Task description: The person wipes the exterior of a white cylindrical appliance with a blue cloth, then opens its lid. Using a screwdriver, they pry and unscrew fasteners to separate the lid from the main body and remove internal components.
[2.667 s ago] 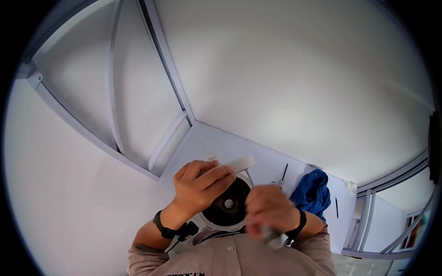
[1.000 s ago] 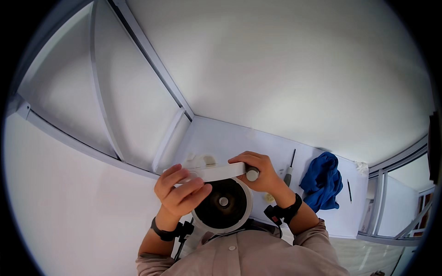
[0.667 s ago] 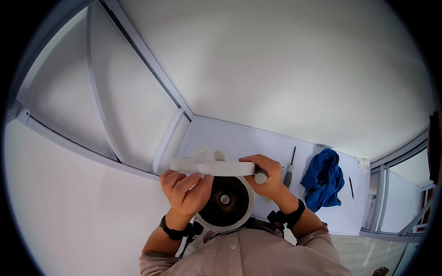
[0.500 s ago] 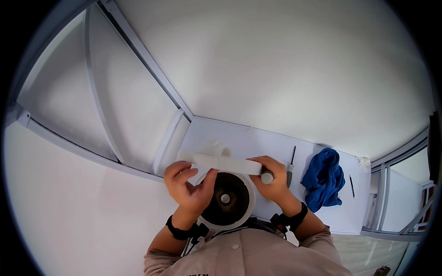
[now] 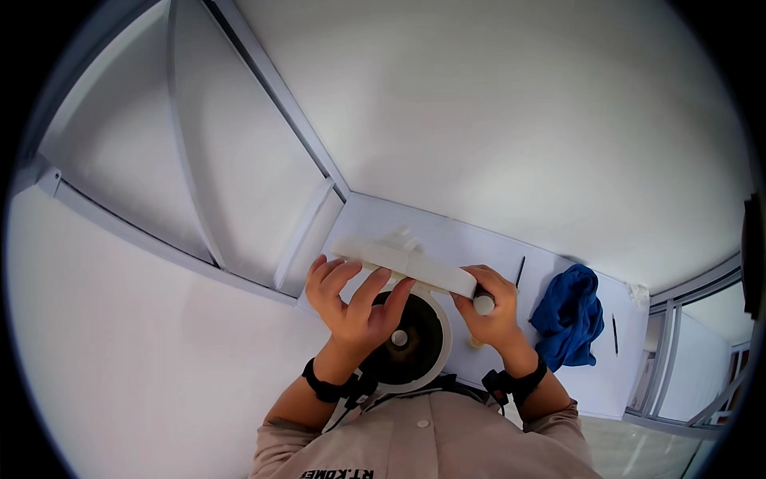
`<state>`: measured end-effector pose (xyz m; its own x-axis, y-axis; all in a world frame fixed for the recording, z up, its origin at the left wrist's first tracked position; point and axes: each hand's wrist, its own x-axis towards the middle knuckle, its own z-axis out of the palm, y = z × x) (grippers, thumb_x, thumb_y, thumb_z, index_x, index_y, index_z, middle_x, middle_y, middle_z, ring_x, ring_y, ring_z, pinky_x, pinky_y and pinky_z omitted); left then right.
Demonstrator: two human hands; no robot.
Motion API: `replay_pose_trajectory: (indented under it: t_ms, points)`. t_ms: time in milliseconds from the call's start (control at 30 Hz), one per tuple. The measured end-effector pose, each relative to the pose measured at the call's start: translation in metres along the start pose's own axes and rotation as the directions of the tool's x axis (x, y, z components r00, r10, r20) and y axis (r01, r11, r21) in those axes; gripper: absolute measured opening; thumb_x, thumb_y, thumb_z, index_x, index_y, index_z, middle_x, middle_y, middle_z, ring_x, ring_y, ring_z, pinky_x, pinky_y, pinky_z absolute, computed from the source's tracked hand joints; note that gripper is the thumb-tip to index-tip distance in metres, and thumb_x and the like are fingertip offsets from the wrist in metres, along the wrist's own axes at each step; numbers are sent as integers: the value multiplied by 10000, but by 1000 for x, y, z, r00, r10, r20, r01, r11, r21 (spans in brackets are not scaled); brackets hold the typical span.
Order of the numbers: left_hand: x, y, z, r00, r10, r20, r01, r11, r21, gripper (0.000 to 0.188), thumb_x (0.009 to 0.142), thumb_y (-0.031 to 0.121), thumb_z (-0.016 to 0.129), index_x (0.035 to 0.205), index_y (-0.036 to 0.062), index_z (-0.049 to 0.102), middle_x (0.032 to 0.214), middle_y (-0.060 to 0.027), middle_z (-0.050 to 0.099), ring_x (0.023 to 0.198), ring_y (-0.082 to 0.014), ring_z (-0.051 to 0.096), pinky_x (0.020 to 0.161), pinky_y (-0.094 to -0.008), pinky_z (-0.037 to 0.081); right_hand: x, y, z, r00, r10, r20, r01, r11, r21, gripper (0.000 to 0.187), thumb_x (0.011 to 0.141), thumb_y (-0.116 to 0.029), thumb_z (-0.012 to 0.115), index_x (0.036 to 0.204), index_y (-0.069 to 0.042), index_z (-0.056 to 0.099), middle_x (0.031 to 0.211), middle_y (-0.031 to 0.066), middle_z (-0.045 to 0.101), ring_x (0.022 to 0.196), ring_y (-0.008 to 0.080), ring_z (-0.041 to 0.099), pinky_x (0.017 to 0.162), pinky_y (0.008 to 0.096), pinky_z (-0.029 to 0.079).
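Observation:
A white plastic part (image 5: 431, 269), seen nearly edge-on, is held up in front of me, tilted down to the right; a paler loop-like piece juts from its far side. My left hand (image 5: 361, 307) supports its left part from below with spread fingertips. My right hand (image 5: 496, 311) grips its right end. Beside the right fingers shows a short cylinder with a light grey end (image 5: 483, 304); whether it belongs to the part I cannot tell. Below the hands stands a round white housing (image 5: 443, 351), dark inside, with a light round knob (image 5: 400, 338) in its centre.
Right of my hands, a screwdriver (image 5: 520, 271) lies partly hidden on the white table (image 5: 383, 209). Farther right are a crumpled blue cloth (image 5: 570, 315) and a thin black pen-like stick (image 5: 615, 335). A grey frame (image 5: 279, 132) with panels stands at the left, a pale wall behind.
The white part has tilted, its right end now lower. My left fingers have spread more beneath it. The whole view has shifted slightly.

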<state>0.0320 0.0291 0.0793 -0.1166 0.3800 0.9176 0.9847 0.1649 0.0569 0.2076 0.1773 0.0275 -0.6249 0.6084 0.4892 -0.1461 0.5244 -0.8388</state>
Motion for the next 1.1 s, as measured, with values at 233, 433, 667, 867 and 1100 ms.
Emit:
replay_pose_trajectory:
  t_ms: [233, 433, 667, 867, 1100]
  points:
    - [-6, -18, 5, 998, -59, -22, 48, 941, -336, 358, 794, 130, 864, 1074, 110, 642, 1281, -115, 615, 1269, -404, 590, 1165, -599, 432, 2, 3, 1, 996, -92, 16, 92, 995, 40, 378, 788, 59, 762, 1158, -11, 731, 1082, 160, 757, 942, 286, 761, 810, 344, 591]
    - [4, -10, 1, 899, -425, 106, 396, 685, -611, 302, 875, 129, 689, 1156, 38, 627, 1337, -190, 597, 1309, -395, 551, 1133, -492, 416, 3, -2, 3, 999, -45, 26, 44, 998, 36, 364, 797, 66, 760, 1151, -12, 729, 1078, 153, 758, 915, 279, 752, 803, 339, 587]
    - [25, -20, -13, 818, -380, 432, 570, 641, -514, 458, 801, 81, 667, 1258, 51, 648, 1259, -154, 589, 1215, -334, 505, 1091, -421, 393, 12, 1, 6, 1000, 18, 1, -18, 997, 73, 289, 845, 62, 758, 1127, 3, 727, 1026, 130, 753, 838, 205, 714, 757, 306, 557]
    - [24, -15, -12, 821, -416, 392, 568, 667, -482, 418, 824, 61, 646, 1242, 50, 653, 1223, -104, 578, 1191, -275, 500, 1088, -376, 375, 19, 10, 6, 995, 97, 33, -99, 994, 54, 247, 891, 74, 776, 1121, 16, 708, 979, 88, 740, 853, 135, 671, 774, 276, 538]
    - [20, -13, -7, 840, -420, 343, 541, 695, -473, 387, 848, 39, 662, 1236, 48, 655, 1232, -91, 575, 1194, -259, 508, 1078, -369, 384, 17, 6, 11, 990, 136, -30, -134, 989, 66, 292, 847, 57, 785, 1127, -4, 725, 967, 96, 755, 801, 162, 654, 743, 294, 533]
